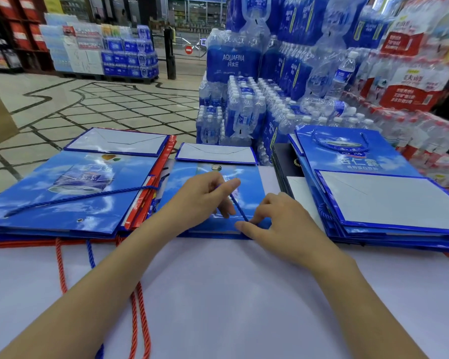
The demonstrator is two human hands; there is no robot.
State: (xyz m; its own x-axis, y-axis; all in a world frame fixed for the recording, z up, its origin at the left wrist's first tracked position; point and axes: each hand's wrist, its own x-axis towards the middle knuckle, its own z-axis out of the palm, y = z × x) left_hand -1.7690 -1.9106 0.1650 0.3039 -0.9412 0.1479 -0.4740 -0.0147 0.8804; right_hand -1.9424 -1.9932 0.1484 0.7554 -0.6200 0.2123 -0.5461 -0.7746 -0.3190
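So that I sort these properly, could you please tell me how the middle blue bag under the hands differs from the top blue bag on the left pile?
The middle bag has its blue cord pinched by the left hand and right hand; the left bag has its loose cord lying untouched across it. The left bag looks wider than the middle bag. Both lie flat and folded, blue with a pale flap at the far end.
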